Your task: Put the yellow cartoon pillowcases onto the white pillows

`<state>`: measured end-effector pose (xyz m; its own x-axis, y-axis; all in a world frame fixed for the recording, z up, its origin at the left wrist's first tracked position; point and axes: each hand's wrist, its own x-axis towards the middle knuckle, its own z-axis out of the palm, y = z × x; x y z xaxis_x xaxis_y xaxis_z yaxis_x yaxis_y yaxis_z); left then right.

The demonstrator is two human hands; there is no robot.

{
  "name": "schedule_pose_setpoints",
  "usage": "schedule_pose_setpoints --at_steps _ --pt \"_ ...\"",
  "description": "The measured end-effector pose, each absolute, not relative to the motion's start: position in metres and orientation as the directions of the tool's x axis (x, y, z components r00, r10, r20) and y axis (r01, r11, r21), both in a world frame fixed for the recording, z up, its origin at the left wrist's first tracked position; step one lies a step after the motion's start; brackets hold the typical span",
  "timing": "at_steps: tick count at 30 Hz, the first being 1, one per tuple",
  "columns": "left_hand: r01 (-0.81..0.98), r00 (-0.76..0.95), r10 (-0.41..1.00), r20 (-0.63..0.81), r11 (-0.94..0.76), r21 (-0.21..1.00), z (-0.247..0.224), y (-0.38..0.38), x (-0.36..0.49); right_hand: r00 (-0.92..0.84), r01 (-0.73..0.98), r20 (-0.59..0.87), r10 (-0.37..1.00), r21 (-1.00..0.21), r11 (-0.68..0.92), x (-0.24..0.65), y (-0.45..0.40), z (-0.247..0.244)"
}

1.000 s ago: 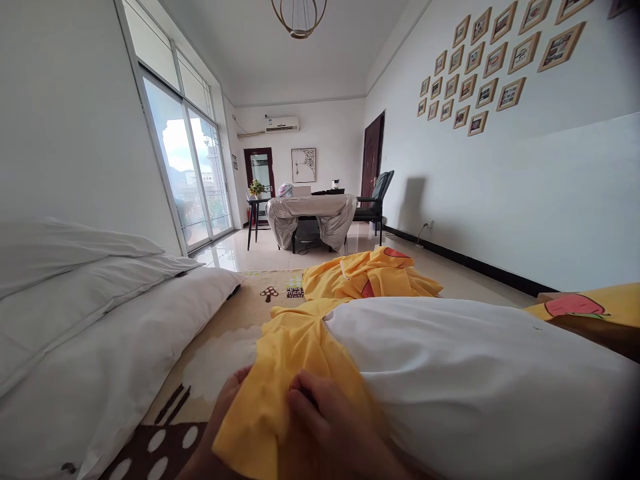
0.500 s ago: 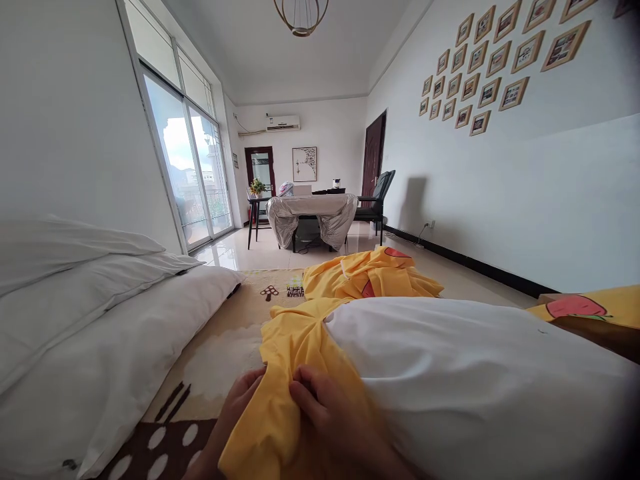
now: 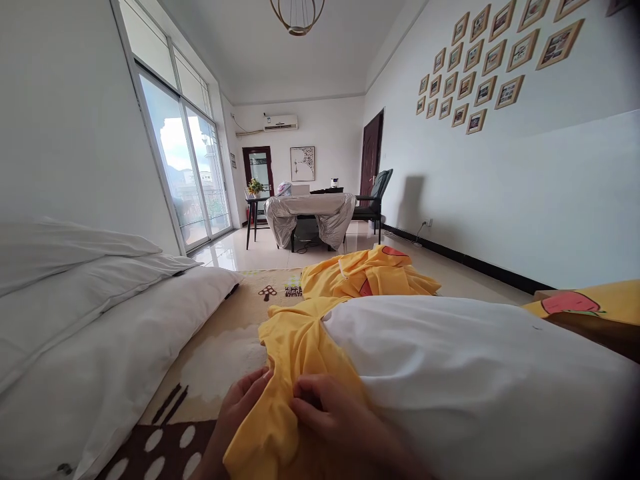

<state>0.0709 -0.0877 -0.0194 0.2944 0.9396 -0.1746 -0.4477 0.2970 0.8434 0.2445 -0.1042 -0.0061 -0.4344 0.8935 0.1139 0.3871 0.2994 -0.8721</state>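
A yellow pillowcase lies bunched around the left end of a large white pillow. My left hand is closed on the pillowcase's left edge, its fingertips partly behind the cloth. Beside it, my right hand pinches the yellow cloth with curled fingers, close to the pillow's end. Most of the white pillow is uncovered.
White pillows are stacked at the left on a patterned rug. More yellow cloth lies crumpled ahead. A yellow piece with a red print is at the right. Farther back stand a covered table and a chair.
The view has shifted slightly. Both hands remain on the yellow cloth, and the fingers of my right hand have moved a little against it.
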Motion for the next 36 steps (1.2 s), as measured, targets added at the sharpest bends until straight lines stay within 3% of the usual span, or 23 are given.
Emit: schedule_pose_setpoints --at_steps 2,7,12,18,27,36 --pt "-0.427 0.298 0.947 -0.122 0.246 0.870 -0.018 -0.091 0.073 -0.418 0.358 0.106 0.902 -0.893 0.271 0.247 -0.103 -0.004" --pt "-0.324 0.298 0.948 -0.112 0.211 0.922 -0.020 -0.098 0.080 -0.184 0.314 0.194 0.964 -0.917 0.244 0.243 -0.102 -0.004" --pt "-0.327 0.277 0.956 -0.097 0.189 0.926 -0.028 -0.100 0.084 -0.291 0.316 0.156 0.944 -0.916 0.248 0.239 -0.101 -0.009" --pt "-0.306 0.328 0.941 -0.086 0.192 0.933 -0.031 -0.095 0.082 -0.390 0.155 0.097 0.916 -0.973 0.169 0.241 -0.097 -0.018" --pt "-0.270 0.316 0.945 -0.086 0.177 0.947 -0.035 -0.092 0.079 -0.356 -0.059 0.095 0.930 -0.995 0.079 0.231 -0.098 -0.019" --pt "-0.166 0.240 0.969 -0.059 0.101 0.981 -0.030 -0.094 0.077 -0.389 -0.142 0.059 0.919 -0.990 0.004 0.235 -0.090 -0.028"
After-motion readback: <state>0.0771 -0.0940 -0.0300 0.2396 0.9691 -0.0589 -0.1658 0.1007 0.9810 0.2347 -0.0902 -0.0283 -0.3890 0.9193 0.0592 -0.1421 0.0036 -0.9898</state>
